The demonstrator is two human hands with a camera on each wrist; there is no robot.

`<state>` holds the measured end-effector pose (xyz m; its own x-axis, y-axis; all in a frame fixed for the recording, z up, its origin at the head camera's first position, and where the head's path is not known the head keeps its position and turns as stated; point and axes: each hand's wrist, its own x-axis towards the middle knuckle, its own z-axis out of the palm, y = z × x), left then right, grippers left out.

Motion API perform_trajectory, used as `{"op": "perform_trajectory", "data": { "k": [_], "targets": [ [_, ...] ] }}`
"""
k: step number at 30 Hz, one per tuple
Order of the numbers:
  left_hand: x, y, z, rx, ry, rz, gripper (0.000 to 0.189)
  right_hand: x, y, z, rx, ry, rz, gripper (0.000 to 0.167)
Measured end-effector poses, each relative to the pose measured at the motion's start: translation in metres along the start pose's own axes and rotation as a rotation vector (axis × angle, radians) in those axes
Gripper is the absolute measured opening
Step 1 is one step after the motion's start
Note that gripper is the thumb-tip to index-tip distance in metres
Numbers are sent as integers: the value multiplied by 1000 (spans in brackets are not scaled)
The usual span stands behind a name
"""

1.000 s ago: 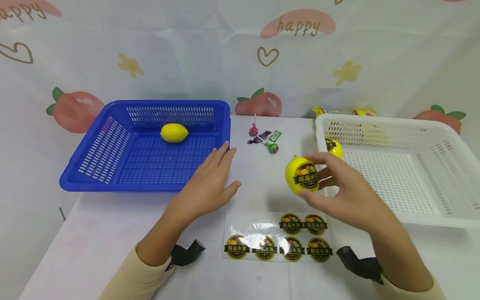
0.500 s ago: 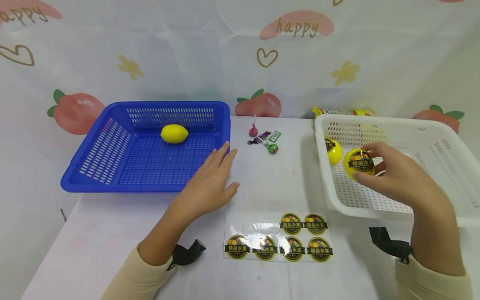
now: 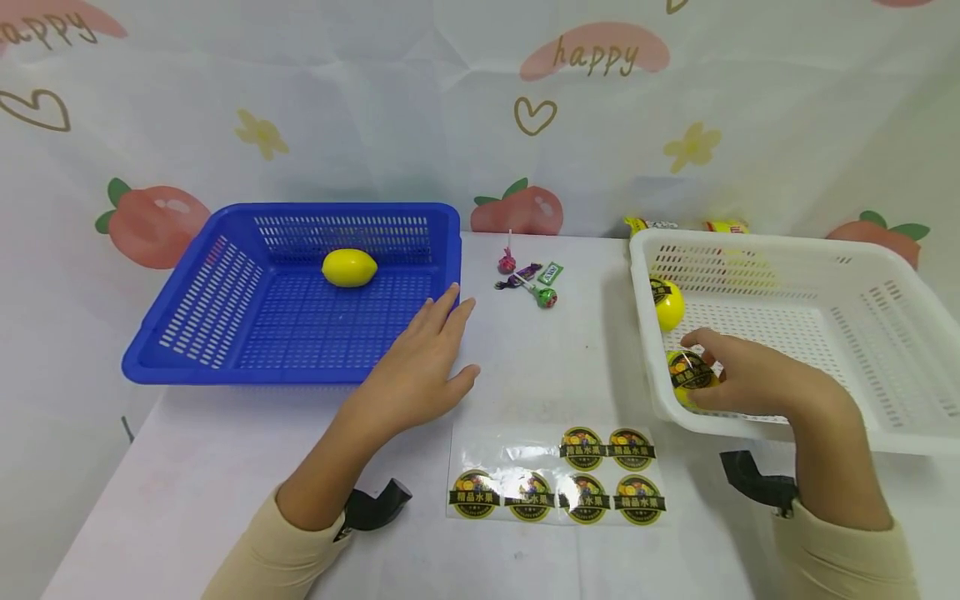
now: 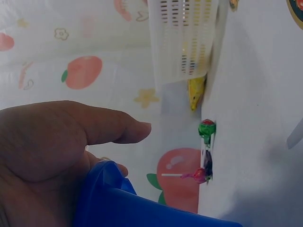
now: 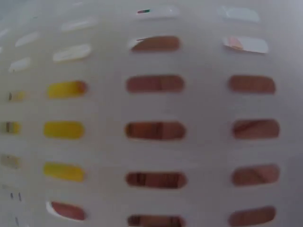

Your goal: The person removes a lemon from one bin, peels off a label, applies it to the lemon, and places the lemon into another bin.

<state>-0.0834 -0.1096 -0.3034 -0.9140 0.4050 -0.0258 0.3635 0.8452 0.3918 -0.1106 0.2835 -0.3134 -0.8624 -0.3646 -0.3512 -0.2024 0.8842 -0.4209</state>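
Inside the white basket (image 3: 663, 400), at its front left corner, my right hand (image 3: 765, 375) holds a yellow lemon (image 3: 686, 375) that bears a round dark sticker. Thumb and fingers lie on either side of this fruit. Another stickered lemon (image 3: 669, 307) sits just behind, against the left wall. Through the basket's slots, the right wrist view shows yellow (image 5: 64, 129) and parts of the hand. My left hand (image 3: 416, 371) lies over the right rim of the blue basket (image 3: 300, 375), fingers straight. In that basket lies a plain lemon (image 3: 349, 268).
A clear sheet (image 3: 510, 450) with several round stickers (image 3: 585, 498) lies at the front. Lollipops (image 3: 546, 297) and small wrapped sweets (image 3: 551, 272) lie between the baskets. Yellow packets (image 3: 651, 223) show behind the white basket. A printed cloth (image 3: 420, 108) hangs behind.
My right hand has carried the stickered lemon from above the table into the white basket, then down to its front left corner. The left hand has stayed in place.
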Motion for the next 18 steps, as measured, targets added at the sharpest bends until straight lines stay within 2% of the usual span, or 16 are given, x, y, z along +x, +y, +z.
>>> {"op": "perform_trajectory", "data": {
  "k": [4, 9, 14, 18],
  "targets": [
    [0, 0, 0, 1, -4, -2, 78, -4, 0, 1, -18, -25, 12, 73],
    [-1, 0, 0, 0, -6, -4, 78, -10, -3, -2, -52, 15, 4, 69],
    [-1, 0, -1, -7, -12, -2, 79, -18, -13, -7, -63, 173, -42, 59],
    [-1, 0, -2, -24, -16, -3, 79, -20, -32, -2, -15, 331, -186, 60]
  ]
}}
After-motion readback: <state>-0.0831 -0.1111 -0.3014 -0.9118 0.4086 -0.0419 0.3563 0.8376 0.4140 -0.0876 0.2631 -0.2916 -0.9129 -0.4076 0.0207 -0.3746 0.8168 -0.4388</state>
